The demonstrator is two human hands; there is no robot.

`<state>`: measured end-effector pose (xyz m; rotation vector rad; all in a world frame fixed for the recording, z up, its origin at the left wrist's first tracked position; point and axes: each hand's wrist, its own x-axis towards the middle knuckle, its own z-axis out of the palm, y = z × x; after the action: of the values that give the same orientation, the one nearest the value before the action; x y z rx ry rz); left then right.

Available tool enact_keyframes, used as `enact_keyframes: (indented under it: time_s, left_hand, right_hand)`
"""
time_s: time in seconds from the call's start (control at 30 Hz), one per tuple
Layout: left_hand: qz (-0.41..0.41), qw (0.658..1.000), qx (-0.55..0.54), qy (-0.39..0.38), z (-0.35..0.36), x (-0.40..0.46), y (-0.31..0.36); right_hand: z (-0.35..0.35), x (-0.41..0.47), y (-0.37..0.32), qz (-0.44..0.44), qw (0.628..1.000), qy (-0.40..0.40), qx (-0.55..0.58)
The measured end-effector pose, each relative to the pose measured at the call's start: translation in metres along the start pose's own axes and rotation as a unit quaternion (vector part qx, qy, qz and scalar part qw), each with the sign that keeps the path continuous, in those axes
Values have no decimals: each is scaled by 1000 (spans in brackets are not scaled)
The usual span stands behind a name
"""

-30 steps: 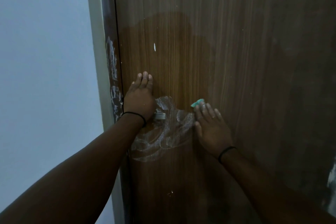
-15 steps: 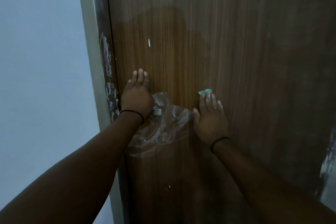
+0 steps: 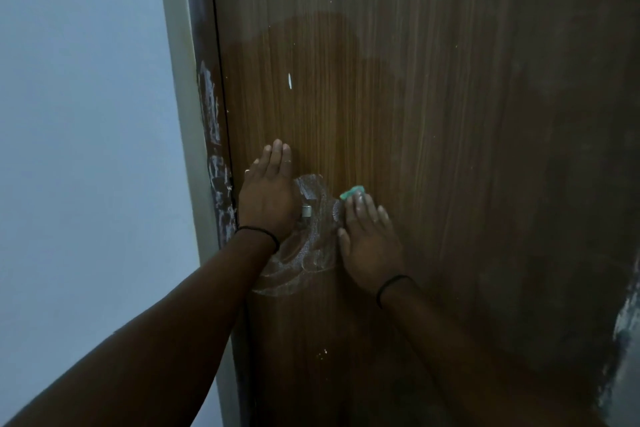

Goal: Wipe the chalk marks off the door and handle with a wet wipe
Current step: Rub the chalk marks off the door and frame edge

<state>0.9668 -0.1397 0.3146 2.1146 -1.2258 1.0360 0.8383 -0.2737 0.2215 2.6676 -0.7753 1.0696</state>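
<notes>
Your left hand (image 3: 268, 199) lies flat on the door (image 3: 433, 149), fingers straight, covering most of the handle (image 3: 307, 211). Your right hand (image 3: 369, 243) presses the green wipe (image 3: 350, 192) flat beside the chalk marks (image 3: 304, 253).

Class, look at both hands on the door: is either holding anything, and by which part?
The right hand presses a green wet wipe flat against the door under its fingers; only the wipe's tip shows. The left hand holds nothing.
</notes>
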Motion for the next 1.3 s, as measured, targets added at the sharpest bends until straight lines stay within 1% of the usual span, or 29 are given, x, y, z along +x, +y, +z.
enact_keyframes:
  time_s: [0.07,0.13,0.2,0.23,0.3,0.4,0.47,0.53,0.6,0.67,0.77,0.8,0.83,0.9,0.97,1.03,1.1,1.13,1.2,1.23,1.3]
  left_hand:
    - [51,997,-13,48,1,-14,-6]
    - [101,990,-14,93,6,-29,-17]
    - [112,986,-13,124,13,-42,-25]
    - [112,985,-20,131,17,-48,-25]
    - [116,984,-33,132,27,-61,-21]
    - [120,987,-39,101,40,-77,-14]
    - [112,989,-43,85,41,-80,-17]
    - [97,992,-36,73,38,-78,-24]
    - [93,994,-33,49,38,-77,-29]
    - [83,996,-27,21,42,-82,-30]
    - [27,999,-33,-8,46,-95,-33]
    - [11,999,-39,-6,47,-97,-38]
    - [0,999,-42,-4,47,-97,-44]
    - [-20,999,-45,-4,45,-92,-58]
    - [-39,998,-45,4,43,-83,-67]
    - [-54,998,-42,10,44,-74,-68]
    - [-65,997,-41,13,44,-70,-65]
    - [-73,996,-45,11,44,-69,-64]
    - [-83,995,-58,11,41,-70,-67]
    - [-81,995,-63,17,38,-70,-71]
    - [-54,995,-74,33,31,-68,-80]
  right_hand:
    - [6,-23,18,-11,999,-29,-25]
    - [7,-36,42,27,999,-7,-33]
    - [4,-28,52,71,997,22,-23]
    - [4,-20,49,77,996,30,-14]
    - [5,-12,32,61,998,25,7]
    - [16,-29,23,-1,1000,-27,-5]
    - [19,-47,38,4,999,-40,-28]
    - [16,-46,50,51,998,-8,-26]
    - [11,-29,43,83,996,13,-14]
    - [10,-16,21,60,998,16,7]
    - [16,-26,7,-28,999,-35,-10]
    - [17,-33,11,-40,998,-50,-24]
    - [16,-39,20,-33,998,-51,-30]
    - [11,-36,33,14,1000,-16,-19]
    - [1,-13,28,42,999,21,-9]
    - [-7,13,7,18,999,35,3]
    - [-8,22,-13,-35,999,15,2]
    - [-7,19,-17,-64,998,-2,-16]
    - [-3,7,-8,-93,993,-27,-62]
    - [-4,1,2,-91,993,-29,-72]
    - [-11,2,19,-55,996,-3,-66]
